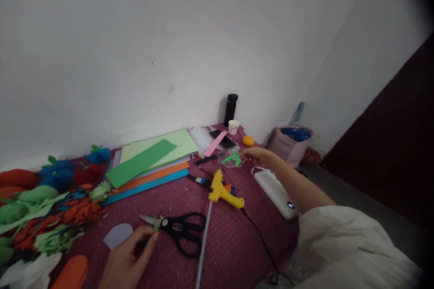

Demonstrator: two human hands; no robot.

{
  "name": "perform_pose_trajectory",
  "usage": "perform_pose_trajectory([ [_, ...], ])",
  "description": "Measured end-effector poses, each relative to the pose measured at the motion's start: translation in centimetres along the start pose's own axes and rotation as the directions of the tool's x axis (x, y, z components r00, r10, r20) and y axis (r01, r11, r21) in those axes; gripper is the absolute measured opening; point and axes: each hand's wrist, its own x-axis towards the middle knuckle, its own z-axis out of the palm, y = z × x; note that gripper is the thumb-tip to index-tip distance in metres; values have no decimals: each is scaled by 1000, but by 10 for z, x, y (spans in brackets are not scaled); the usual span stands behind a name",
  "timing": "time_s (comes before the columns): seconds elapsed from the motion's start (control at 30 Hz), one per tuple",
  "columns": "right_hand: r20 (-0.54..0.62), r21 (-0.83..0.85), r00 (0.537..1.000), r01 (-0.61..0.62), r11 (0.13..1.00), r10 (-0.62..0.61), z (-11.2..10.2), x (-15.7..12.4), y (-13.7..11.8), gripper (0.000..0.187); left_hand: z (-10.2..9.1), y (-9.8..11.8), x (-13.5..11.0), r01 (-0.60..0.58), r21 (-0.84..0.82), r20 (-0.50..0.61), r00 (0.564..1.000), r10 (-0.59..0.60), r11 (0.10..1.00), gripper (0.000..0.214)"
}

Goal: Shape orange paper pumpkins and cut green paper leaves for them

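My left hand (130, 255) is at the lower left, with thumb and fingertips pinched on a small green paper piece (155, 229). Just beyond those fingertips lie black-handled scissors (181, 230), their blades pointing left. My right hand (257, 155) reaches far across the table, fingers curled together. It is beside a clear shallow dish (233, 164) that carries green paper cutouts (232, 158). Whatever the right fingertips hold, if anything, is too small to make out. Between the hands rests a yellow glue gun (220, 191) with a long glue stick (205, 239) in its back.
Coloured paper sheets (152, 153) are stacked by the wall. Paper balls and shreds (81, 210) crowd the left side. A white power bank (276, 193) lies below my right forearm. A black bottle (231, 109) and a paper cup (233, 127) stand at the back.
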Motion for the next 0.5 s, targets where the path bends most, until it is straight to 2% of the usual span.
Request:
perform_pose_trajectory([
  [0.13, 13, 88, 1000, -21, 996, 20, -9, -3, 0, 21, 0, 1, 0, 12, 12, 3, 1000, -12, 1000, 27],
  [0.27, -13, 158, 1000, -11, 987, 13, -11, 3, -13, 28, -1, 4, 0, 30, 24, 10, 999, -30, 999, 29],
  [0.37, -32, 205, 999, 11, 979, -5, -5, 14, -32, 30, -2, 4, 1, 53, 12, 7, 999, -53, 999, 29],
  [0.5, -38, 248, 999, 22, 969, -13, 14, 33, -64, 31, -4, 3, 2, 80, 6, -5, 997, -80, 997, 27],
])
